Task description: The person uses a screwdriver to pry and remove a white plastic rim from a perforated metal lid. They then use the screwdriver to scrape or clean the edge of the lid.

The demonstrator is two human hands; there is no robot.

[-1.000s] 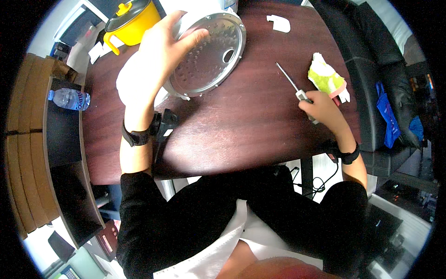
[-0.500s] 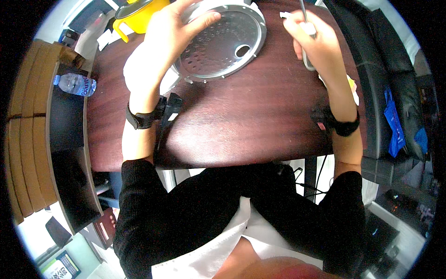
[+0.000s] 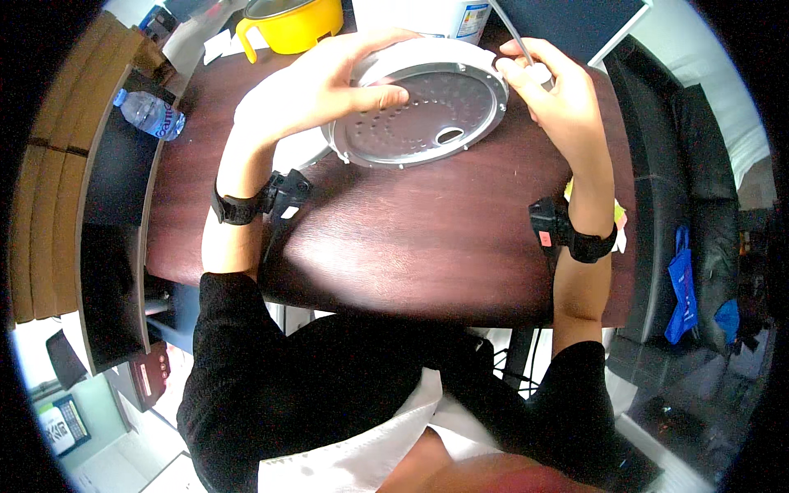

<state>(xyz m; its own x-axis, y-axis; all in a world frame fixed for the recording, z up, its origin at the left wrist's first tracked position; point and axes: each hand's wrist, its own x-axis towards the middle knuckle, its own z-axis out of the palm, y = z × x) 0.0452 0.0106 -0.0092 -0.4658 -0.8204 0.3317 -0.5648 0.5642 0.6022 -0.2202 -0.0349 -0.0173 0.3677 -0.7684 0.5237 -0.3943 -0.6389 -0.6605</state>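
My left hand (image 3: 333,94) grips the left side of a round white lid with a dimpled silver metal inner plate (image 3: 427,107). Its thumb lies over the plate and its other fingers go round the far rim. The lid is tilted up above the table, and an oval hole shows low in its plate. My right hand (image 3: 563,94) is closed round a thin grey rod-like tool (image 3: 511,33), which points up and to the left. Its fingertips are close by the lid's right rim; whether they touch it I cannot tell. A small white piece shows between the fingers.
The brown table (image 3: 411,246) spreads below the lid. At the back stand a yellow pot (image 3: 300,31) with a handle and a white container (image 3: 403,18) with a label. A water bottle (image 3: 149,115) lies at the left. A black sofa (image 3: 666,148) borders the right side.
The lid has moved right and a little nearer, with my left hand on it. My right hand has come closer to its rim, and the tool has swung from near upright to leaning left.
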